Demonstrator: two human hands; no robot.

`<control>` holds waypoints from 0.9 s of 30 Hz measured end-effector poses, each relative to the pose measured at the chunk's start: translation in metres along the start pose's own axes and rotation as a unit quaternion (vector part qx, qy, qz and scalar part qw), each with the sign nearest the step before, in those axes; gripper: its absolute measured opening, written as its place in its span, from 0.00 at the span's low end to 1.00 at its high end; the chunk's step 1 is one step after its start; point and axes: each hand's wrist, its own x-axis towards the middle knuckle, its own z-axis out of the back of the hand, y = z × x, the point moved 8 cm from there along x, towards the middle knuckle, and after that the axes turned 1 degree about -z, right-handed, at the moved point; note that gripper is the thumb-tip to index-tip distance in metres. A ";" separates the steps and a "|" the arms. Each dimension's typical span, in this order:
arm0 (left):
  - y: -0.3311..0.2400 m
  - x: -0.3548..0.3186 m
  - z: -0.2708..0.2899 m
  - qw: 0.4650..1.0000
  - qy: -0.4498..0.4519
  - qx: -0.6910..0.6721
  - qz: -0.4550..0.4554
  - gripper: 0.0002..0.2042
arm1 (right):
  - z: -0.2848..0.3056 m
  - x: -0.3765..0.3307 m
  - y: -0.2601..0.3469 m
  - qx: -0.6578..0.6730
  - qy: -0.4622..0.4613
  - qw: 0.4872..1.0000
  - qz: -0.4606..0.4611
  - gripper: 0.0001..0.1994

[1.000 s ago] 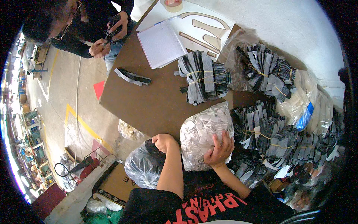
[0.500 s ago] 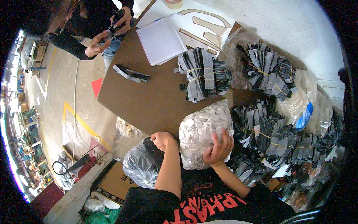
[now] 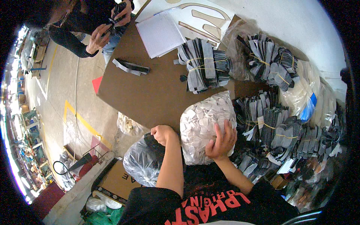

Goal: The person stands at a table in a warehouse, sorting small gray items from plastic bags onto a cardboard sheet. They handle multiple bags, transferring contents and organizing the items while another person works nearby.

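A clear plastic bag full of small white flat pieces (image 3: 202,116) leans upright against the near edge of the brown tabletop (image 3: 138,93). My right hand (image 3: 221,141) lies on its right side with the fingers spread over the plastic. To the left of the bag, my left hand (image 3: 164,134) is closed into a fist at the table's near edge. Whatever it may hold is hidden. Below that fist sits a clear bag with dark contents (image 3: 142,161).
Banded bundles of grey and black strips (image 3: 204,65) lie on the table, with more bundles (image 3: 266,116) stacked at right. Paper sheets (image 3: 161,33), pattern pieces (image 3: 210,22) and a loose strip (image 3: 131,66) lie farther off. A co-worker's hands (image 3: 108,30) hold dark strips at far left.
The whole view has shifted slightly, so the table things sit a little higher. The bag leans a bit more upright under my right hand. My left fist stays at the table edge.
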 end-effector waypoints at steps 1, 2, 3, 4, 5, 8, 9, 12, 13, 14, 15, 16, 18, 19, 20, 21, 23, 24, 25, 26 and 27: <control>-0.001 -0.001 0.002 1.000 0.001 -0.008 -0.009 0.38 | 0.000 -0.001 -0.001 0.006 0.002 1.000 -0.008 0.30; -0.003 -0.003 0.003 1.000 0.004 -0.015 -0.018 0.38 | -0.001 -0.001 -0.001 0.012 0.002 1.000 -0.014 0.30; -0.002 -0.004 0.003 1.000 0.010 -0.019 -0.019 0.38 | -0.001 -0.001 -0.001 0.012 -0.003 1.000 -0.015 0.30; -0.002 -0.005 0.005 0.999 0.009 -0.025 -0.027 0.38 | -0.001 -0.002 -0.001 0.012 -0.008 1.000 -0.015 0.31; -0.002 -0.005 0.005 0.999 0.011 -0.029 -0.027 0.39 | -0.001 -0.002 0.000 0.012 -0.011 1.000 -0.015 0.31; 0.006 0.005 -0.006 0.995 0.070 -0.067 -0.024 0.38 | -0.001 -0.002 0.000 0.016 -0.013 1.000 -0.015 0.31; 0.010 0.011 -0.011 0.992 0.084 -0.086 -0.027 0.37 | 0.001 -0.001 0.001 0.021 -0.024 0.999 -0.009 0.32; 0.008 0.038 -0.025 0.977 0.142 -0.110 -0.116 0.34 | 0.003 0.000 0.003 0.031 -0.035 0.999 -0.008 0.33; -0.003 0.048 -0.023 0.956 0.155 -0.106 -0.226 0.32 | 0.005 0.001 0.003 0.030 -0.045 0.998 -0.005 0.35; -0.014 0.052 -0.020 0.922 0.166 -0.100 -0.334 0.30 | 0.005 0.002 0.003 0.023 -0.051 0.998 -0.007 0.35; -0.019 0.051 -0.016 0.878 0.174 -0.089 -0.436 0.29 | 0.005 0.001 0.003 0.019 -0.055 0.998 -0.008 0.35; -0.006 0.067 -0.013 0.880 0.172 0.037 -0.440 0.26 | 0.006 0.000 0.004 0.023 -0.062 0.998 -0.003 0.35; 0.007 0.075 0.032 0.753 0.024 0.164 -0.637 0.22 | 0.004 -0.001 0.002 0.032 -0.086 0.996 0.011 0.35; 0.011 0.075 0.058 0.649 -0.144 0.234 -0.709 0.24 | 0.003 -0.002 0.001 0.023 -0.092 0.995 0.013 0.35; 0.016 0.106 0.068 0.679 -0.122 0.281 -0.667 0.32 | 0.002 -0.003 -0.001 0.036 -0.103 0.994 0.019 0.34; 0.026 0.134 0.076 0.722 -0.092 0.294 -0.619 0.37 | 0.001 -0.004 -0.002 0.039 -0.116 0.992 0.028 0.34; 0.046 0.177 0.086 0.765 -0.046 0.302 -0.567 0.46 | -0.002 -0.005 -0.005 0.051 -0.127 0.990 0.031 0.33; 0.054 0.196 0.087 0.780 -0.010 0.309 -0.544 0.49 | -0.002 -0.006 -0.005 0.062 -0.136 0.988 0.032 0.33; 0.063 0.216 0.085 0.797 0.025 0.329 -0.507 0.51 | 0.000 -0.006 -0.004 0.056 -0.152 0.986 0.046 0.32; 0.062 0.220 0.085 0.777 0.025 0.300 -0.553 0.51 | 0.000 -0.004 -0.002 0.055 -0.160 0.984 0.053 0.31; 0.063 0.226 0.084 0.757 0.025 0.289 -0.586 0.51 | 0.001 -0.003 0.000 0.052 -0.168 0.983 0.059 0.31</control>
